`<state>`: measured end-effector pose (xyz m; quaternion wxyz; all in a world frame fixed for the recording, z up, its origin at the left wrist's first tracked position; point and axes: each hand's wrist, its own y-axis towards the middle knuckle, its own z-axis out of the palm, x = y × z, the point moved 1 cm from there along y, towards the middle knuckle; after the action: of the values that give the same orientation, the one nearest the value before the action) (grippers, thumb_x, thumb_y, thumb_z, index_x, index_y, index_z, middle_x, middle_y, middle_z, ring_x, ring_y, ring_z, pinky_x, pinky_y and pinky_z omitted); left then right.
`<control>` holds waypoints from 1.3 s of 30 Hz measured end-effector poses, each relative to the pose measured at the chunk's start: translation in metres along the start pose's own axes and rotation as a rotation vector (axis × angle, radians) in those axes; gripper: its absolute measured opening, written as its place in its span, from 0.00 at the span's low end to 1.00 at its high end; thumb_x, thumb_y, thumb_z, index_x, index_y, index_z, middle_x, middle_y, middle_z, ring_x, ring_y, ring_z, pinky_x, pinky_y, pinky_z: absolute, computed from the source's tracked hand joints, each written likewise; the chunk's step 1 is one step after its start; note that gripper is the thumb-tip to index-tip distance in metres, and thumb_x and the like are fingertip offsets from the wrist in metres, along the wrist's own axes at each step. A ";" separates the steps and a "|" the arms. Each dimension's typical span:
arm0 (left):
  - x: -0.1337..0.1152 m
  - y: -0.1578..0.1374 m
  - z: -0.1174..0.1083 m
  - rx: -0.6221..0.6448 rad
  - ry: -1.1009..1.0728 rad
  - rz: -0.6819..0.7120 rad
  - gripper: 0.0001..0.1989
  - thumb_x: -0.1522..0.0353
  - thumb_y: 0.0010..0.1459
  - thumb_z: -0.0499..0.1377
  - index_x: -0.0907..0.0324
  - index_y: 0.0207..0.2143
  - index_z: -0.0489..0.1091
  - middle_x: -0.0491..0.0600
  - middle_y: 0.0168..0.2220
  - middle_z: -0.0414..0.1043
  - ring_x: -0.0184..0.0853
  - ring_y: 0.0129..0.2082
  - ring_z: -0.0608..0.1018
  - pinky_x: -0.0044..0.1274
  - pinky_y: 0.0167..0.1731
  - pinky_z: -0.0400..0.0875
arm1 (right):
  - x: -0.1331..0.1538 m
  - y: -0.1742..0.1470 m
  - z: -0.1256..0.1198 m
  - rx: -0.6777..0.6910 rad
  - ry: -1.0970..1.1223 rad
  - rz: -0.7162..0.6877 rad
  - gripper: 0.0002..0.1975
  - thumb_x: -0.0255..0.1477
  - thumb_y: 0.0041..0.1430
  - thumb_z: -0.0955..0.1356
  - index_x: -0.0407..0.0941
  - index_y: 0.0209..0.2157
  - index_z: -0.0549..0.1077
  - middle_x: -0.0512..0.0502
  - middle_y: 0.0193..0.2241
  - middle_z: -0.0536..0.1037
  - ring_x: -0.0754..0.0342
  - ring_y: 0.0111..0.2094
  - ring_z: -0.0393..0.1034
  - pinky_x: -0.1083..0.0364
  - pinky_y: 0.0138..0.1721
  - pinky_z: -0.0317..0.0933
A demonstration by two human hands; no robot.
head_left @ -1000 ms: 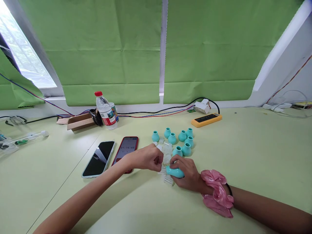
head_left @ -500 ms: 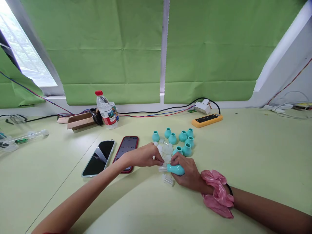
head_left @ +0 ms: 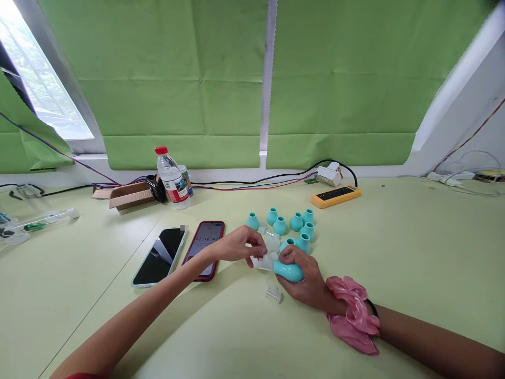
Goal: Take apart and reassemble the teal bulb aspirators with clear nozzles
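Observation:
My right hand (head_left: 300, 276) is wrapped around a teal squeeze bulb (head_left: 289, 271) lying sideways, its neck toward the left. A short clear plastic tube (head_left: 265, 262) sticks out of that neck. My left hand (head_left: 242, 245) is at the tube's free end, thumb and fingers curled around a small translucent plastic piece (head_left: 255, 261); whether the piece touches the tube I cannot tell. Below them a loose clear tube (head_left: 273, 294) lies on the table. Beyond my hands are several other clear pieces (head_left: 272, 241), partly hidden, and several teal bulbs (head_left: 296, 221) standing neck up.
Left of my hands lie a phone with a red case (head_left: 216, 266) and a second phone (head_left: 160, 258). Farther back stand a water bottle (head_left: 173, 184) and a cardboard tray (head_left: 132, 196). A yellow power strip (head_left: 335, 196) sits at the back right, with cables along the wall.
My left hand has lifted slightly and its thumb has dropped toward the tube end. The bulb has shifted a little right. A small clear piece beside the loose tube no longer shows there.

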<state>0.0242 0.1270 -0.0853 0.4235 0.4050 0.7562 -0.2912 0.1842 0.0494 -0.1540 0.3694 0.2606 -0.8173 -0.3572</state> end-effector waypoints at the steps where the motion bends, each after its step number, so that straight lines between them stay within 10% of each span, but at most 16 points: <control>1: 0.000 0.001 0.000 -0.050 0.038 -0.001 0.10 0.67 0.51 0.51 0.66 0.27 0.65 0.46 0.23 0.66 0.26 0.22 0.70 0.18 0.19 0.68 | 0.000 0.000 0.000 -0.004 0.006 0.005 0.12 0.20 0.40 0.64 0.46 0.28 0.58 0.50 0.25 0.65 0.55 0.28 0.63 0.57 0.27 0.59; 7: 0.005 0.005 -0.006 -0.454 0.578 0.035 0.09 0.69 0.52 0.50 0.64 0.27 0.67 0.48 0.23 0.70 0.27 0.21 0.70 0.19 0.23 0.63 | 0.005 -0.001 0.000 0.036 0.033 0.014 0.13 0.20 0.39 0.65 0.46 0.28 0.58 0.50 0.25 0.66 0.56 0.27 0.64 0.57 0.27 0.59; 23: -0.034 -0.013 0.041 -0.270 1.008 0.159 0.23 0.64 0.59 0.36 0.63 0.21 0.62 0.49 0.18 0.64 0.29 0.18 0.66 0.22 0.19 0.53 | 0.026 0.011 -0.015 0.123 0.040 0.120 0.08 0.26 0.47 0.64 0.45 0.33 0.65 0.50 0.26 0.72 0.55 0.27 0.67 0.57 0.28 0.62; 35: -0.023 -0.008 0.029 0.019 0.086 0.041 0.27 0.58 0.58 0.34 0.63 0.14 0.55 0.42 0.12 0.52 0.23 0.13 0.57 0.17 0.14 0.54 | 0.048 0.020 -0.031 0.368 0.097 -0.189 0.04 0.27 0.51 0.62 0.46 0.32 0.63 0.51 0.22 0.71 0.58 0.24 0.65 0.59 0.25 0.58; 39: -0.015 -0.002 0.027 -0.199 0.397 0.023 0.26 0.59 0.58 0.31 0.62 0.19 0.57 0.45 0.17 0.57 0.26 0.18 0.63 0.19 0.21 0.60 | 0.046 0.030 -0.041 0.273 0.064 -0.132 0.07 0.29 0.49 0.64 0.46 0.32 0.62 0.51 0.23 0.70 0.58 0.24 0.65 0.59 0.25 0.58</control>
<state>0.0384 0.0992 -0.0850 0.3076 0.4189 0.8452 -0.1249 0.1845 0.0201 -0.0924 0.3319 0.3728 -0.8273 -0.2576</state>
